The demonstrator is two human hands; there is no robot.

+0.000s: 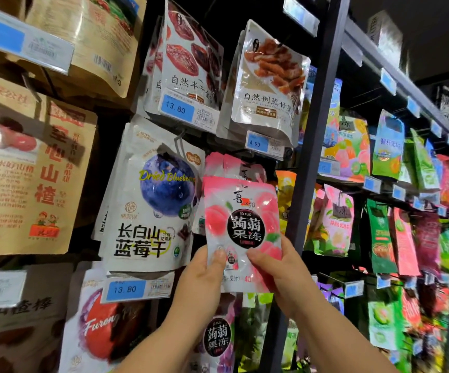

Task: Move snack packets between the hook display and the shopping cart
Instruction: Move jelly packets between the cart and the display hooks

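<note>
A pink peach konjac jelly packet [242, 219] is held upright in front of the hook display. My left hand [204, 275] pinches its lower left corner, thumb on the front. My right hand [277, 270] pinches its lower right edge in the same way. The packet's top sits just below and in front of a row of matching pink packets [226, 164] hanging on a hook. Whether its hole is on the hook cannot be told. The shopping cart is not in view.
A dried blueberry packet [150, 200] hangs just left of the pink one, above a 13.80 price tag [137, 288]. A black upright post [314, 146] stands just right. More hanging snack packets [379, 238] fill the right bay. Another konjac packet [218, 337] hangs below my hands.
</note>
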